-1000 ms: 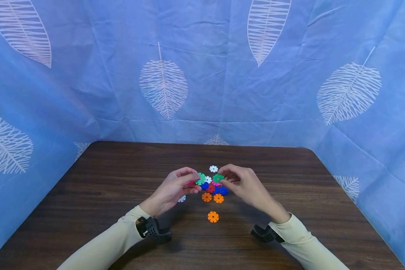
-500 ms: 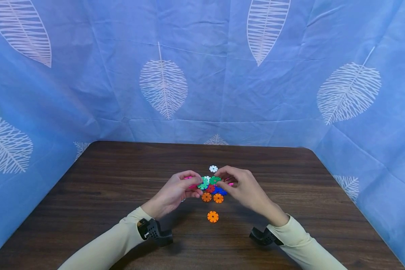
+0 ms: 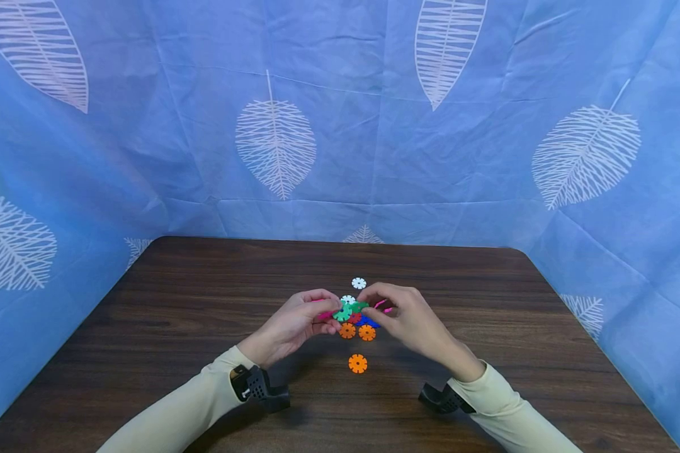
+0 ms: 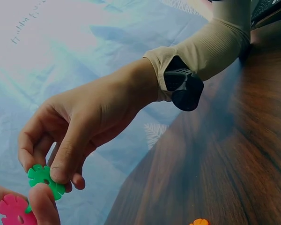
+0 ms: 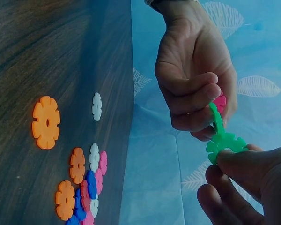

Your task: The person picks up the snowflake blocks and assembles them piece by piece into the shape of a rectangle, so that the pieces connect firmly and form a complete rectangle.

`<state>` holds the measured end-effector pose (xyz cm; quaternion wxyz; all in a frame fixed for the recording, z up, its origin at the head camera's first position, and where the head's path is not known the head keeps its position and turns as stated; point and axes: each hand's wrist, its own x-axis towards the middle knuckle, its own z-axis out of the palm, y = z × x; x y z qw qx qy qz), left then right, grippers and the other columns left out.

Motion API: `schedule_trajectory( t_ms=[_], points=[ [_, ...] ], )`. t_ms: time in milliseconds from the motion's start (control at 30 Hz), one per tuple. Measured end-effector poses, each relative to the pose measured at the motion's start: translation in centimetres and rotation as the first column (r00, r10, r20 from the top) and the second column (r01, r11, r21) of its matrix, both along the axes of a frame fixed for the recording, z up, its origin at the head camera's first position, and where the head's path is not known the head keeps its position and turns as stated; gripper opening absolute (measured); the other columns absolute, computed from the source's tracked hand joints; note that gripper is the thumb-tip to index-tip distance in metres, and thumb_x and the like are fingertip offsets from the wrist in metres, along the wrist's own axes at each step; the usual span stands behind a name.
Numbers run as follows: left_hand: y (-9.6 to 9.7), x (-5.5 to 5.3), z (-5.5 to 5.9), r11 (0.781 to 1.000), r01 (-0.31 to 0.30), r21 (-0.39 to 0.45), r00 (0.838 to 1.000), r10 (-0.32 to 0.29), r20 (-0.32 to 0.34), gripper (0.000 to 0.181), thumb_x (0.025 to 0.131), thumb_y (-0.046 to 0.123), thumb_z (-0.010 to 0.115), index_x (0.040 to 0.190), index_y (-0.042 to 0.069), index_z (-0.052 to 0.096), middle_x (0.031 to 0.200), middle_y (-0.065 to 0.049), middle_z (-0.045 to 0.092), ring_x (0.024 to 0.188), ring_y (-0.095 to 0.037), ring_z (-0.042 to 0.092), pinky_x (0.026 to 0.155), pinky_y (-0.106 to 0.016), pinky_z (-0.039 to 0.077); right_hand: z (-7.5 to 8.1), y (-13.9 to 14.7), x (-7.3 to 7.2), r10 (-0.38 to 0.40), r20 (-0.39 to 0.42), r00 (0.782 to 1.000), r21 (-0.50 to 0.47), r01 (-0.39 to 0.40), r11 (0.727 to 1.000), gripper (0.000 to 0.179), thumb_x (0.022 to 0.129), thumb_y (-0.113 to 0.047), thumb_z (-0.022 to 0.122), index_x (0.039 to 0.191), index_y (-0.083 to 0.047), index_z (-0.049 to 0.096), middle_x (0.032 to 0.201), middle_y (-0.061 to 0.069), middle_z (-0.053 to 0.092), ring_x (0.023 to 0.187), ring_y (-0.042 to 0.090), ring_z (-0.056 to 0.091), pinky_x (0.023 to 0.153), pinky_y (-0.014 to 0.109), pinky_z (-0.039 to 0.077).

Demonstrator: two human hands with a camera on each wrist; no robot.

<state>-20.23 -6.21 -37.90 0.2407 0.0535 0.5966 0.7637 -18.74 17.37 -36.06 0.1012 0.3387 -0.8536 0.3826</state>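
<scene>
Green, flower-shaped notched plastic discs meet between both hands above the table. My left hand [image 3: 291, 324] pinches one green disc [image 3: 342, 313], with a pink disc [image 4: 18, 210] joined to it and partly covered by the fingers. My right hand [image 3: 410, 318] pinches the other green disc [image 5: 225, 145] between thumb and fingers. In the right wrist view the two green discs stand at an angle, edge against edge. Whether their notches are engaged, I cannot tell. Pink edges [image 3: 381, 303] show near the right fingers.
Under the hands lies a cluster of loose discs: blue [image 3: 368, 321], red [image 3: 355, 318], white [image 3: 348, 299] and orange [image 3: 367, 333]. One orange disc [image 3: 357, 363] lies nearer the front, and a white disc [image 3: 359, 283] farther back. A leaf-patterned blue cloth [image 3: 340, 157] hangs behind the dark wooden table [image 3: 232, 270].
Both hands have come closer together, bringing the two green discs from apart into contact. The right green disc has tilted. The loose discs on the table stay in place.
</scene>
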Motion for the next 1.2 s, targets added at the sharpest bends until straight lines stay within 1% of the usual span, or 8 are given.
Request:
schedule_trajectory(
  t_ms=[233,400,567,700,900,1000,1133,1200],
  points=[
    [0.0,-0.1,0.0,0.999,-0.006,-0.036,1.000,0.006,0.007,0.020,0.100,0.016,0.066,0.111,0.000,0.065,0.097,-0.009,0.067,0.069,-0.011,0.066,0.068,-0.020,0.057,-0.2,-0.1,0.1,0.019,-0.028,0.999,-0.004,-0.019,1.000,0.024,0.089,-0.001,0.077,0.108,-0.015,0.070,0.104,-0.004,0.074,0.090,0.011,0.073,0.078,0.029,0.061],
    [0.0,-0.1,0.1,0.999,-0.006,-0.044,1.000,0.006,0.007,0.018,0.099,0.015,0.067,0.110,0.000,0.066,0.097,-0.009,0.067,0.069,-0.011,0.066,0.068,-0.019,0.057,-0.5,-0.2,0.1,0.025,-0.067,0.997,-0.003,-0.025,1.000,0.024,0.089,0.000,0.077,0.107,-0.014,0.070,0.105,-0.003,0.074,0.090,0.011,0.072,0.078,0.029,0.061],
    [0.0,0.0,0.1,0.999,-0.007,-0.046,1.000,0.007,0.004,0.014,0.099,0.014,0.067,0.105,0.002,0.066,0.095,-0.008,0.067,0.069,-0.011,0.066,0.067,-0.019,0.056,-0.7,-0.4,0.1,0.014,-0.084,0.996,0.003,-0.014,1.000,0.024,0.088,0.001,0.077,0.106,-0.013,0.070,0.104,-0.003,0.074,0.090,0.011,0.072,0.079,0.029,0.061],
    [0.0,0.2,0.2,0.999,-0.011,-0.042,1.000,0.011,0.003,0.014,0.100,0.013,0.066,0.106,0.001,0.066,0.093,-0.008,0.067,0.068,-0.010,0.066,0.066,-0.019,0.056,-0.8,-0.5,0.2,0.002,-0.091,0.996,-0.002,-0.002,1.000,0.024,0.087,0.002,0.078,0.104,-0.013,0.071,0.103,-0.003,0.074,0.090,0.013,0.073,0.077,0.030,0.062],
    [0.2,0.3,0.3,0.999,-0.023,-0.049,1.000,0.023,-0.008,0.011,0.101,0.011,0.064,0.103,0.001,0.067,0.094,-0.009,0.067,0.066,-0.010,0.066,0.066,-0.019,0.057,-1.2,-0.7,0.2,-0.027,-0.080,0.996,-0.013,0.026,1.000,0.023,0.088,0.000,0.078,0.102,-0.016,0.071,0.102,-0.005,0.074,0.090,0.011,0.072,0.075,0.028,0.061],
    [0.2,0.3,0.1,0.998,-0.028,-0.057,1.000,0.028,-0.012,0.013,0.101,0.012,0.064,0.106,0.000,0.067,0.094,-0.009,0.067,0.066,-0.010,0.066,0.066,-0.019,0.057,-1.3,-0.9,0.2,-0.025,-0.069,0.997,-0.018,0.023,1.000,0.020,0.089,-0.002,0.077,0.102,-0.016,0.071,0.101,-0.005,0.074,0.089,0.010,0.072,0.075,0.027,0.061],
    [0.2,0.2,-0.1,0.997,-0.030,-0.070,0.999,0.029,-0.013,0.022,0.100,0.013,0.065,0.113,-0.004,0.066,0.093,-0.009,0.068,0.066,-0.010,0.066,0.067,-0.019,0.057,-1.4,-1.0,0.2,-0.023,-0.069,0.997,-0.018,0.022,1.000,0.018,0.090,-0.002,0.077,0.102,-0.015,0.072,0.100,-0.005,0.074,0.088,0.009,0.072,0.075,0.025,0.060],
    [0.2,0.2,-0.2,0.997,-0.029,-0.071,1.000,0.028,-0.012,0.023,0.100,0.014,0.066,0.114,-0.005,0.065,0.093,-0.009,0.068,0.066,-0.010,0.066,0.067,-0.020,0.057,-1.4,-1.0,0.2,-0.025,-0.071,0.997,-0.014,0.024,1.000,0.018,0.090,-0.003,0.077,0.102,-0.015,0.072,0.100,-0.005,0.074,0.088,0.009,0.072,0.075,0.025,0.060]
  ],
)
